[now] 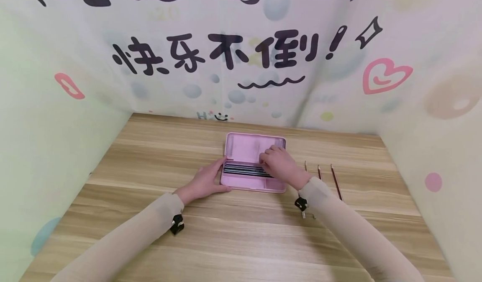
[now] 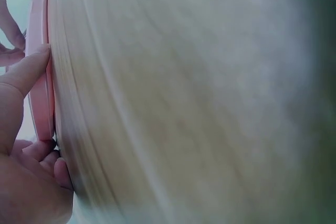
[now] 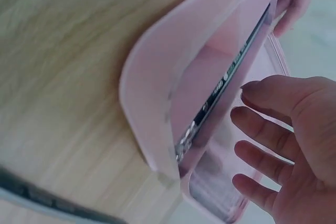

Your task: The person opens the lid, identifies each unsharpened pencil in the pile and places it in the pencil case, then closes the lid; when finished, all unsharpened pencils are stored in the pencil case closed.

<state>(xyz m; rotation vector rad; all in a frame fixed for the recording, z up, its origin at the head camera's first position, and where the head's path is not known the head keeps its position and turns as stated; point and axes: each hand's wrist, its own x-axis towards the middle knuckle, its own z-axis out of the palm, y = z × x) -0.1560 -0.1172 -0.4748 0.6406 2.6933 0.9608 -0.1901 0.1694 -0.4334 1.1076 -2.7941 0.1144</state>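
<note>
A pink pencil case (image 1: 241, 183) lies open on the wooden table, its lid (image 1: 244, 146) folded back toward the wall. Several dark pencils (image 1: 241, 170) lie side by side in its tray. At the case's left end, my left hand (image 1: 201, 183) holds it between thumb and fingers; the thumb sits on the side wall (image 2: 39, 95) in the left wrist view. Over the right part of the tray is my right hand (image 1: 280, 162), covering the pencils' ends. In the right wrist view its fingers (image 3: 262, 129) are spread and loosely bent, with nothing between them.
To the right of the case, partly under the right forearm, lie a light pencil (image 1: 306, 166), a dark red one (image 1: 319, 172) and another dark red pencil (image 1: 336, 181). A printed cloth wall (image 1: 226, 98) closes off the table's back and sides.
</note>
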